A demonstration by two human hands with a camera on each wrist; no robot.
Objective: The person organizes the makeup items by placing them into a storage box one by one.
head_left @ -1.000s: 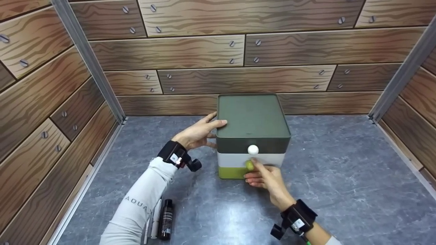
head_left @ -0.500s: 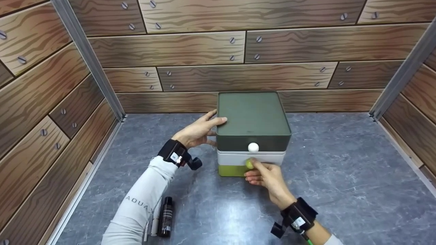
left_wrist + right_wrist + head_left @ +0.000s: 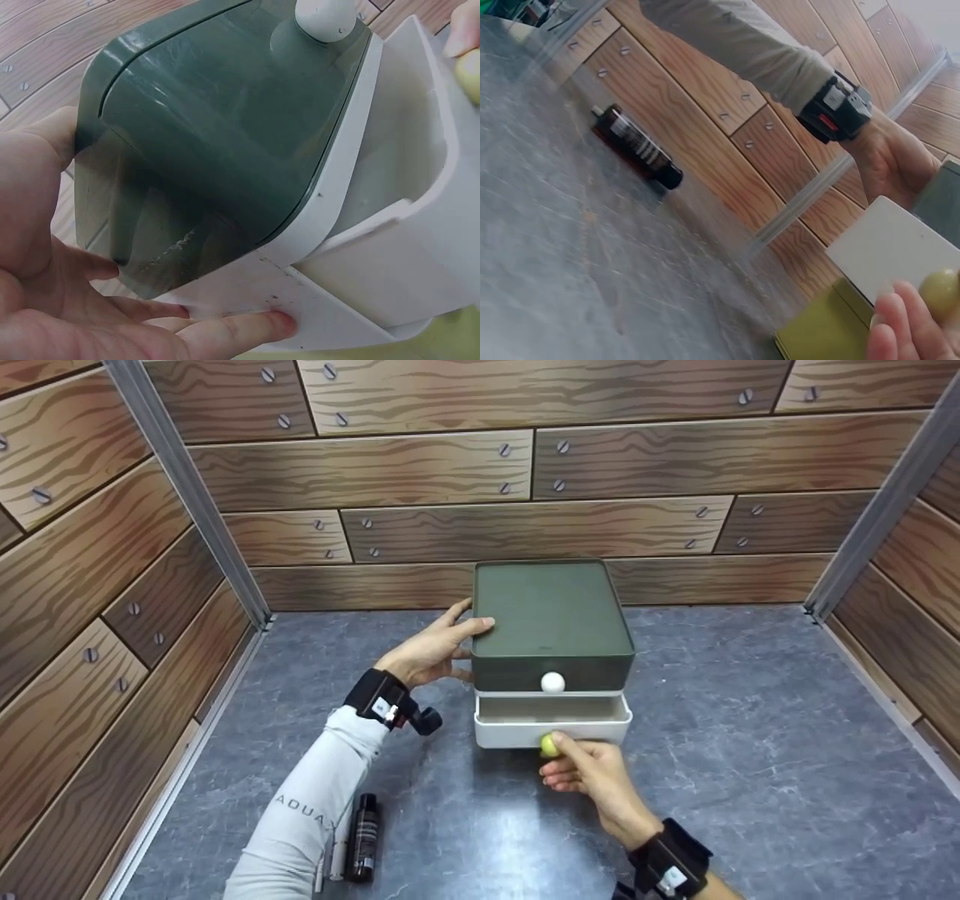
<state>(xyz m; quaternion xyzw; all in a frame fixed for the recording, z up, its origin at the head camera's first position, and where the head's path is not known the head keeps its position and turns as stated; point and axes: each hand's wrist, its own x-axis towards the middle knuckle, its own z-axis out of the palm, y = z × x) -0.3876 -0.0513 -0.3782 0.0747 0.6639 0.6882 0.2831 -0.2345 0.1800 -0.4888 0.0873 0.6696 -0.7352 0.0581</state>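
A small stacked drawer unit stands on the grey surface, with a dark green top tier [image 3: 551, 607] and a white knob [image 3: 553, 682]. Below it the white drawer [image 3: 510, 734] is pulled partway out, its hollow inside showing. My right hand [image 3: 600, 784] pinches the drawer's yellow-green knob [image 3: 549, 746] between thumb and fingers. Against the unit's left side rests my left hand [image 3: 431, 651], thumb over the top edge. In the left wrist view its extended fingers [image 3: 240, 334] press on the side wall. An olive-green bottom tier [image 3: 825, 322] shows in the right wrist view.
A black bottle [image 3: 364, 840] lies front left, beside slim pale sticks [image 3: 339, 855] partly hidden by the left sleeve [image 3: 300, 810]. Wood-patterned walls [image 3: 420, 532] enclose the back and sides, close behind the unit.
The white drawer has slid out toward me from nearly flush, with my right hand drawing back on its knob. My left hand has kept its place on the unit's side.
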